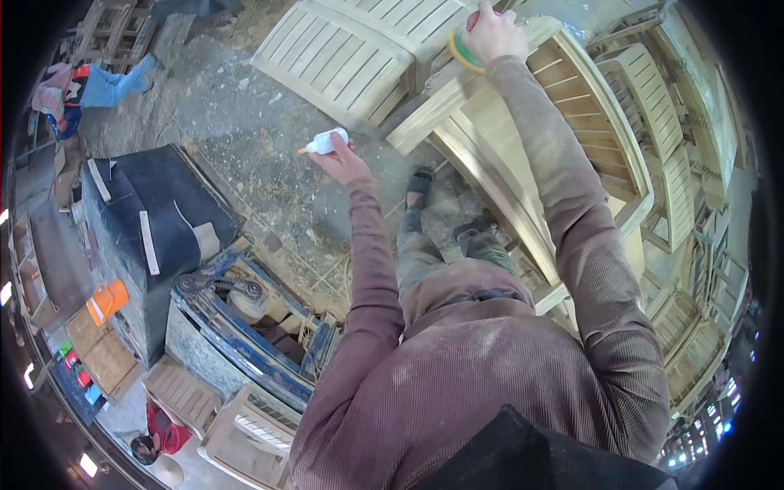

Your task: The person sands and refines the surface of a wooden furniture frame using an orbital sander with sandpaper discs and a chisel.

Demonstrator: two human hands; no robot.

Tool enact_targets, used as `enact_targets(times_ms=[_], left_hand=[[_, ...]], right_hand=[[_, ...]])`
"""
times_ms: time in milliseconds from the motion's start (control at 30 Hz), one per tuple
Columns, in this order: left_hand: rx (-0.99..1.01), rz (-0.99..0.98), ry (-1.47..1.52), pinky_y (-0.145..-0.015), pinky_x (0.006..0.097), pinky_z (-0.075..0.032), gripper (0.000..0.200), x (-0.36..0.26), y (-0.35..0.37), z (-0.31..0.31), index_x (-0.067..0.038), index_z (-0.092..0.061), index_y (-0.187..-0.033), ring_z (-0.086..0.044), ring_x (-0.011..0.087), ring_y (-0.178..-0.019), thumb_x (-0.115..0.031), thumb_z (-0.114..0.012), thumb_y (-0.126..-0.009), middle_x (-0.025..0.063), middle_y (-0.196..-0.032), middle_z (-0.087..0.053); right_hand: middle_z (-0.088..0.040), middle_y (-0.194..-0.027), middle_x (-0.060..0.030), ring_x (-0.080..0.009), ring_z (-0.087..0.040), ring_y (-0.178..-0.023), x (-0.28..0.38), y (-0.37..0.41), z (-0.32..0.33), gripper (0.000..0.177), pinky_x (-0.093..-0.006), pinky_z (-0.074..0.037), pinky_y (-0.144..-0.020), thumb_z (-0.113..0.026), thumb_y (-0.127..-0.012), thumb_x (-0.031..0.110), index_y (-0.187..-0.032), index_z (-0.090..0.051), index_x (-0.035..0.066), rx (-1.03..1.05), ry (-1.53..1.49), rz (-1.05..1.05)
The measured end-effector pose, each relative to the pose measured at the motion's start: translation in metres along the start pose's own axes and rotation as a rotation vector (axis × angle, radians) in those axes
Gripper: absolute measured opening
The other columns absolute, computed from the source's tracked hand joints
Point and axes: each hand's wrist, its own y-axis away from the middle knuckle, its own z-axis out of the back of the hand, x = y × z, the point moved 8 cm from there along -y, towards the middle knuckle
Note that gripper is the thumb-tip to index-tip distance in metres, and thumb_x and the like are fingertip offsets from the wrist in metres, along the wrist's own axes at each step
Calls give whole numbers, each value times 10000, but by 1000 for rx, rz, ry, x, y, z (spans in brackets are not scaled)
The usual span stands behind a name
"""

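White bottle (327, 142) is gripped by the curled fingers of the left hand (346, 163), above the dusty floor (261, 131). Farther out, a green-edged round tool (462, 51) is clasped by the right hand (499, 37), fingers bent, at a wooden frame (429, 118).

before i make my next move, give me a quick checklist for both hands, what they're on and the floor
1. Bottle in hand: ok, the left hand is closed around it.
2. Bottle clear of the wood frame: ok, it is held apart from it.
3. Bottle tip sealed: cannot tell, too small to see.
4. Right hand on the green disc: ok.
5. Disc flat on wood: cannot tell, its underside is hidden.
6. Floor clean: not ok, it is strewn with pale debris.
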Motion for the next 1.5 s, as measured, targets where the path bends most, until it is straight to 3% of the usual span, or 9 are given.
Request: enact_targets(times_ms=[133,467,667,867,1033,1233,1333,1433,1500], left_hand=[[-106,21,-8,-620,249,-477,541,-21,5,25,14,-264,-1279,-552,163,-824,-219,-566,-896,122,-1048,-524],[43,-57,-93,-680,274,-484,512,-57,-4,0,35,-281,-1257,-554,180,-863,-215,-550,-901,143,-1047,-519],[327,50,-24,-768,328,-476,514,-23,21,-62,57,-285,-1248,-537,203,-945,-162,-575,-884,145,-1070,-505],[551,-42,-168,-820,336,-458,507,-15,42,-140,81,-307,-1237,-545,215,-947,-138,-587,-876,159,-1056,-525],[681,49,-74,-758,330,-487,430,18,54,-184,60,-365,-1183,-559,203,-901,-159,-583,-884,149,-1022,-547],[586,-60,-221,-751,328,-499,436,10,58,-188,48,-386,-1179,-578,201,-851,-179,-600,-875,140,-1022,-557],[493,-243,-536,-853,384,-459,470,22,42,-183,56,-401,-1204,-562,274,-970,-201,-605,-867,166,-1073,-549],[373,-353,-632,-893,417,-429,715,26,49,-176,74,-332,-1297,-530,353,-1060,-356,-639,-815,246,-1170,-511],[384,-222,-705,-854,433,-448,720,16,56,-178,47,-345,-1300,-557,387,-1013,-424,-601,-820,266,-1116,-543]], right_hand=[[-521,-975,-269,-419,-604,-821,30,47,-25,369,-474,-513,-680,-523,-801,366,-1057,-517,101,-12,36,120],[-526,-930,-220,-388,-593,-715,106,169,-39,247,-440,-501,-572,-586,-725,224,-943,-539,118,174,-235,403],[-531,-937,-213,-404,-597,-746,34,112,-20,277,-460,-514,-616,-603,-722,219,-977,-538,132,-4,-145,166],[-510,-954,-204,-407,-586,-780,-48,197,16,336,-459,-518,-627,-613,-709,198,-1028,-521,149,84,-96,37],[-500,-966,-207,-409,-584,-779,-153,285,59,355,-451,-513,-654,-646,-688,195,-1022,-533,153,27,-45,-309],[-537,-978,-148,-308,-606,-802,-257,414,100,354,-419,-519,-666,-626,-693,206,-1028,-526,147,-66,16,-626],[-572,-939,-106,-260,-586,-886,-295,456,100,413,-376,-505,-732,-654,-724,260,-1088,-516,122,-107,-78,-753],[-570,-941,-114,-273,-581,-865,-313,432,114,475,-381,-490,-736,-675,-715,274,-1126,-511,100,-143,126,-696],[-579,-960,-165,-324,-580,-898,-349,394,116,485,-423,-480,-752,-668,-715,304,-1129,-523,95,-120,141,-679]])
